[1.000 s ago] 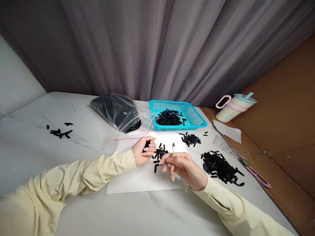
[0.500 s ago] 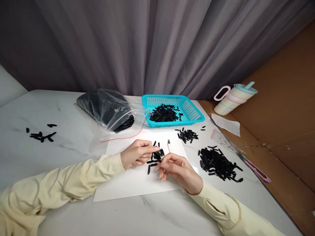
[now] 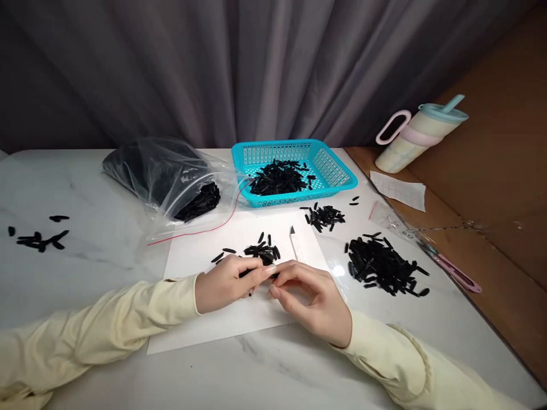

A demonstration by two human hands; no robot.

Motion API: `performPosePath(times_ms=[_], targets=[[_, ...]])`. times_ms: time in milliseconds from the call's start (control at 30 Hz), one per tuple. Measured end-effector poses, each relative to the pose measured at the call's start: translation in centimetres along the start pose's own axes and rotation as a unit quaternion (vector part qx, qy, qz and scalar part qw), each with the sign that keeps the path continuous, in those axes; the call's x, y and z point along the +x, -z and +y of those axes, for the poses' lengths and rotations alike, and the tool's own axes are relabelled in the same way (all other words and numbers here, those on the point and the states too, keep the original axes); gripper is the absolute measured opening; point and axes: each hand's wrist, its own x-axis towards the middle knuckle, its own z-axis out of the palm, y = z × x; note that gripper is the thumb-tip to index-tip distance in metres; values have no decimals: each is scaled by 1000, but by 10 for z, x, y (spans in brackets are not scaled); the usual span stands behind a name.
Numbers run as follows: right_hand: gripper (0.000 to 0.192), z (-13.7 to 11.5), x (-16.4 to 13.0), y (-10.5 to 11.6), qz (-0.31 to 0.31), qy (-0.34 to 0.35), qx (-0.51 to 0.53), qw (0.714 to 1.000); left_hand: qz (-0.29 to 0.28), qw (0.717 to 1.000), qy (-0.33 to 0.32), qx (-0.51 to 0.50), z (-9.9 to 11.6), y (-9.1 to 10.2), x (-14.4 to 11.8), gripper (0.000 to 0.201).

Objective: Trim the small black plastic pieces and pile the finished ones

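My left hand [image 3: 233,283] is closed in a pinch on a small, slim black piece [image 3: 273,276], which is mostly covered by the fingers. At its other end my right hand [image 3: 314,296] meets it with curled fingertips, thumb just below the forefinger. Both hands hover over a white sheet [image 3: 188,327]. Beyond the fingertips, a small pile of similar black pieces [image 3: 261,250] lies on that sheet, partly hidden by the left hand. A white-handled craft knife [image 3: 298,244] rests to the right of this pile.
A blue basket [image 3: 294,199] holds many black pieces, beside a clear zip bag [image 3: 162,176] of more. Other piles lie right [image 3: 382,265], behind the knife [image 3: 323,216] and far left [image 3: 43,240]. Pink-handled scissors [image 3: 457,273] and a tumbler [image 3: 416,139] are on the right.
My hands have come together, the fingertips now meeting at the black piece. More loose pieces show behind the left hand. The whole view has shifted slightly.
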Motion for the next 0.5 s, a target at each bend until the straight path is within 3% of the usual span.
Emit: performPosePath(times_ms=[100,200,333,500], targets=[[7,0,-1,-2,1,33,-23,999,-17,999,16,-47,2,-2,-1,39],[5,0,-3,-3,-2,23,-6,1000,-31,984,74,-156,5,-3,-2,39],[6,1,-4,-4,2,-41,97,994,-37,963,107,-243,7,-2,-2,43],[19,1,-3,-2,12,-99,243,965,-39,953,102,-284,6,0,-2,45]])
